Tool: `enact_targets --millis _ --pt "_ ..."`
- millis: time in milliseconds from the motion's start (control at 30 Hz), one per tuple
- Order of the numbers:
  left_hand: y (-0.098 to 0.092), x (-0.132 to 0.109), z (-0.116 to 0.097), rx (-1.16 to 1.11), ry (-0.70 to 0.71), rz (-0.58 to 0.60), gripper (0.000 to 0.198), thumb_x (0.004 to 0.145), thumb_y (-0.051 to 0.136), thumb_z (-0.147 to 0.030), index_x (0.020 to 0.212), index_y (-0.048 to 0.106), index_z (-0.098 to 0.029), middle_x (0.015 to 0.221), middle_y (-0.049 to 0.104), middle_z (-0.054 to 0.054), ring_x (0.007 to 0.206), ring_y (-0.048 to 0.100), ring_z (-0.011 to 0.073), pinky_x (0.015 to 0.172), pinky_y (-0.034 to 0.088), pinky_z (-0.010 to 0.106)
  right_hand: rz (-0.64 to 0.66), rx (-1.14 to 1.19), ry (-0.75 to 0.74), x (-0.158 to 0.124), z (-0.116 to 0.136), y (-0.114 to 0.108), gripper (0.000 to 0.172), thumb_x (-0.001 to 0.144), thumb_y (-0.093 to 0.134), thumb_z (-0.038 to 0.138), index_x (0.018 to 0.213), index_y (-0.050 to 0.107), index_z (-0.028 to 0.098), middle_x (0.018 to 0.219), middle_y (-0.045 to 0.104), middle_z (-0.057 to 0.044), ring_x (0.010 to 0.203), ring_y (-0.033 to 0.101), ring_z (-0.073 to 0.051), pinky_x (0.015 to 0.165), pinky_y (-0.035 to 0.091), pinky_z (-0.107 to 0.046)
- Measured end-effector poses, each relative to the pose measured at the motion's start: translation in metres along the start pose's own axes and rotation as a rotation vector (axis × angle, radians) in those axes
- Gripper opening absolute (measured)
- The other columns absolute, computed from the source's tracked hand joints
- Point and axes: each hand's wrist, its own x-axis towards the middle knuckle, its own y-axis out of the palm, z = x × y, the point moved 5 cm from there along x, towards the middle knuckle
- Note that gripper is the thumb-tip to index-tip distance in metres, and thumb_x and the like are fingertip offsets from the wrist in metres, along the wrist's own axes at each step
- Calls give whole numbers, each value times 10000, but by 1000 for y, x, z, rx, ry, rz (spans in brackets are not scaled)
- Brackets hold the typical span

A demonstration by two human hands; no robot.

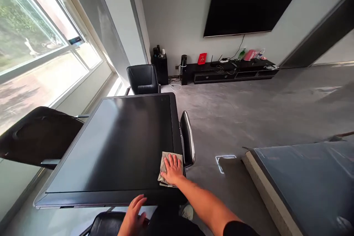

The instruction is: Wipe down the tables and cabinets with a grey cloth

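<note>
A large black table [132,140] with a glossy top lies before me. My right hand [172,171] rests flat, fingers spread, on a folded beige cloth [163,160] at the table's right edge, near the front corner. The cloth is pressed between the palm and the tabletop. My left hand [133,215] hangs just off the table's front edge, above a black chair seat [106,224]. Its fingers are apart and slightly bent, with nothing visible in them.
Black chairs stand at the far side [142,77], the left [41,136] and the right [187,138] of the table. A low black TV cabinet [215,76] lines the wall. A large plastic-covered slab [306,180] stands at the lower right.
</note>
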Motion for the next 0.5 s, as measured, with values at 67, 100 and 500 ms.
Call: enact_targets --millis 67,100,500 --pt "25 48 -49 -38 69 3 531 893 625 -222 1400 774 -271 1515 722 124 1406 698 313 1185 610 494 118 81 -56 16 10 -30 896 1031 605 601 1781 341 187 1892 49 -153 1754 -27 -432 1381 -2 -701" --pt "36 75 -75 -48 112 6 553 921 602 -206 1456 737 -256 1582 671 130 1484 635 310 1239 565 514 163 113 -103 18 10 -47 831 1038 601 566 1747 422 172 1883 141 -170 1755 61 -421 1390 66 -683" --pt "134 229 -157 231 112 142 856 1040 614 -565 1766 350 -198 1843 240 146 1712 252 406 1394 265 649 -1 50 58 -145 -274 -137 560 1023 402 563 1378 806 410 1398 794 -103 1257 768 -404 1054 644 -610"
